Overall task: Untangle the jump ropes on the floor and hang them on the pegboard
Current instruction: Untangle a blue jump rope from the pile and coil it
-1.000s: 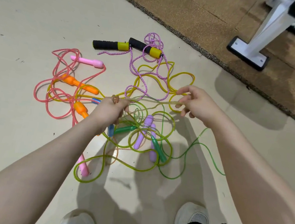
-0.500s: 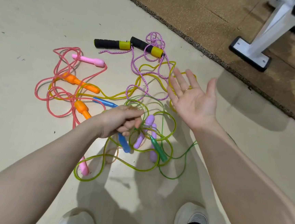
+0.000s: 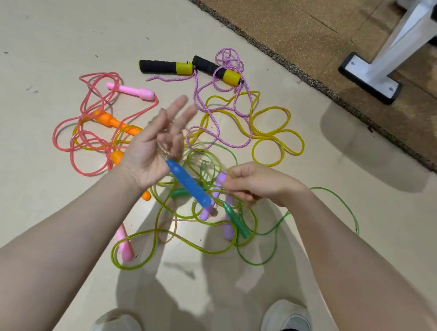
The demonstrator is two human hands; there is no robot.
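Several tangled jump ropes lie on the pale floor. My left hand (image 3: pixel 151 149) is lifted palm-up, its fingers blurred. A thin clear cord loops over them, and the blue handle (image 3: pixel 188 182) dangles from that cord. My right hand (image 3: pixel 258 184) pinches a thin clear cord just above the purple handles (image 3: pixel 208 212) and a green handle (image 3: pixel 236 221). Under both hands lie the lime rope (image 3: pixel 134 263) and the green rope (image 3: pixel 341 202). Farther off lie the pink rope (image 3: pixel 65 125), an orange handle (image 3: pixel 113 120), the yellow rope (image 3: pixel 278 133) and the black-and-yellow handles (image 3: pixel 165 67).
A brown mat (image 3: pixel 303 27) covers the floor at the back right, with a white machine foot (image 3: pixel 370 75) standing on it. My two white shoes (image 3: pixel 288 322) are at the bottom edge. No pegboard is in view.
My left hand has risen and turned palm-up, lifting the blue handle off the floor. My right hand, flat half a second ago, has dropped lower and closed on a cord.
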